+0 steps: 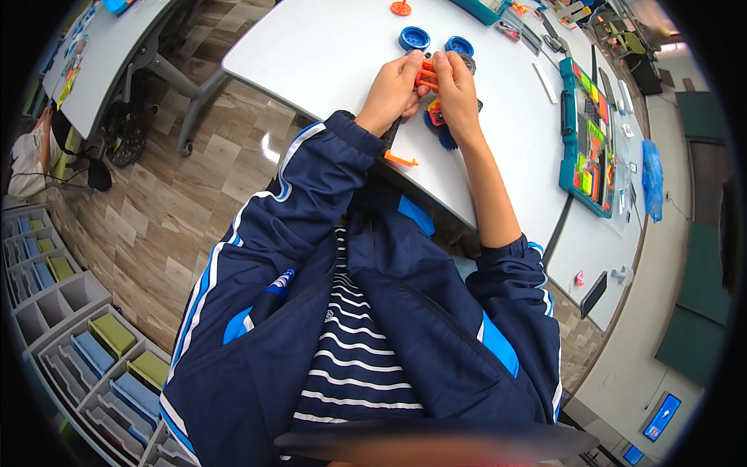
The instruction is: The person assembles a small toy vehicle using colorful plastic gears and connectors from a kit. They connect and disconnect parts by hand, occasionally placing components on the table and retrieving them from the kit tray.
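Left hand (391,92) and right hand (460,95) both pinch an orange piece (427,75) — above the white table (311,62); blue wheels (415,37) lie beyond.

The left hand (395,89) and right hand (461,95) partly cover an orange piece (426,75). The top edge cuts off 1 teal case (484,12). A dark band (436,437) along the bottom is blurred.

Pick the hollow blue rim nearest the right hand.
The right blue rim, just beyond the right hand; the left blue rim sits farther left.
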A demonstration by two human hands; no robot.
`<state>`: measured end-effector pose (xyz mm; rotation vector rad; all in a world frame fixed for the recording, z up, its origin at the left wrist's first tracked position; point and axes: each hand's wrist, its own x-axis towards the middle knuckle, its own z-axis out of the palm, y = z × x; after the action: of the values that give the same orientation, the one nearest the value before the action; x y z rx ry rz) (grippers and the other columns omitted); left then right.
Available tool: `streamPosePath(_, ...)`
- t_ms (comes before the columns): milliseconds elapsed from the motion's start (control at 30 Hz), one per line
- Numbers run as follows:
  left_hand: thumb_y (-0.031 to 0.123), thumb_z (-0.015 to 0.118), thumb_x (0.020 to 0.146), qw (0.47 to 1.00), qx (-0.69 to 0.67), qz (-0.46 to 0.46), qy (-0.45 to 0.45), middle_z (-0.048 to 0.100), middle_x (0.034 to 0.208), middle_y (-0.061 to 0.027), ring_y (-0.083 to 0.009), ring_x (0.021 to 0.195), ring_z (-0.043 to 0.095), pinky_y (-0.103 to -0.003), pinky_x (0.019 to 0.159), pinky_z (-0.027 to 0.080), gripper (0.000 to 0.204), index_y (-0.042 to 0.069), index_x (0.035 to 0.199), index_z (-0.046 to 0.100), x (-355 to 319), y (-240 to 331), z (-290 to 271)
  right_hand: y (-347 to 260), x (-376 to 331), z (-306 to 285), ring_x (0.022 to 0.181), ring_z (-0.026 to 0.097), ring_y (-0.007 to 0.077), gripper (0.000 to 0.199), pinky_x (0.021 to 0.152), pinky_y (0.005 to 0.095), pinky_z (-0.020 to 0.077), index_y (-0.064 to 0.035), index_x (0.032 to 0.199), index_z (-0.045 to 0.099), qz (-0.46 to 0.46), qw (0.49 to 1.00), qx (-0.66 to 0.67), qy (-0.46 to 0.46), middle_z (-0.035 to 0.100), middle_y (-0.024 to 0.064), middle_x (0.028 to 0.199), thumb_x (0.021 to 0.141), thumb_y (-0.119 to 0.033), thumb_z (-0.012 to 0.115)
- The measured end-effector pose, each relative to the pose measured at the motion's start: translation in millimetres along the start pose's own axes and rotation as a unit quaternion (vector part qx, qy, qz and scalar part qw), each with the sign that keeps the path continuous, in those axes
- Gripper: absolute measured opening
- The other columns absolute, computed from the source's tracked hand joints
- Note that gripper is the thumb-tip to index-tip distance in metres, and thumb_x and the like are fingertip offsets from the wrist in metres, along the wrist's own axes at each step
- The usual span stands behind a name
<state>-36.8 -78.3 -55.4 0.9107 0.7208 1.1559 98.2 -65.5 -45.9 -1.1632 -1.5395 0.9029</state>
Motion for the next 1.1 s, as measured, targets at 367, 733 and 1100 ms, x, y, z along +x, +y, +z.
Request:
streamPosePath(367,0.044,0.042,0.107,1.0,-0.003,0.014,0.023,0.054,0.068,-0.0032,-0.0046,0.039,0.036,-0.022,0.035,0.03,0.05,-0.002,0.103,0.061,1,-3,4,-27,-4,4,0.06,0.064,0.0186,0.038,0.058,0.0326,0.0483,0.0025,0.086,0.066,-0.048,0.977,-0.19,0.084,0.067,0.0129,0.068,0.096,-0.035,0.064)
streamPosePath(733,0.045,0.039,0.107,1.0,0.002,0.007,0.009,0.052,0.068,-0.0027,-0.0046,0.041,0.037,-0.022,0.036,0.029,0.052,-0.002,0.098,0.058,-2,2,1,-6,-1,-3,0.067,0.057,0.0144,0.038,0.065,0.0299,0.0463,0.0017,0.094,0.062,-0.003,0.996,-0.085,0.016,0.064,0.0089,0.074,0.103,-0.034,0.052)
streamPosePath(1100,0.044,0.038,0.108,0.994,-0.103,-0.034,-0.018,0.05,0.069,-0.0017,-0.0045,0.041,0.035,-0.022,0.037,0.029,0.051,-0.002,0.101,0.058,0,3,-5,-3,0,-2,0.074,0.055,0.0076,0.037,0.069,0.0244,0.0458,-0.0008,0.093,0.061,0.104,0.974,0.199,0.019,0.062,0.002,0.081,0.106,-0.033,0.049)
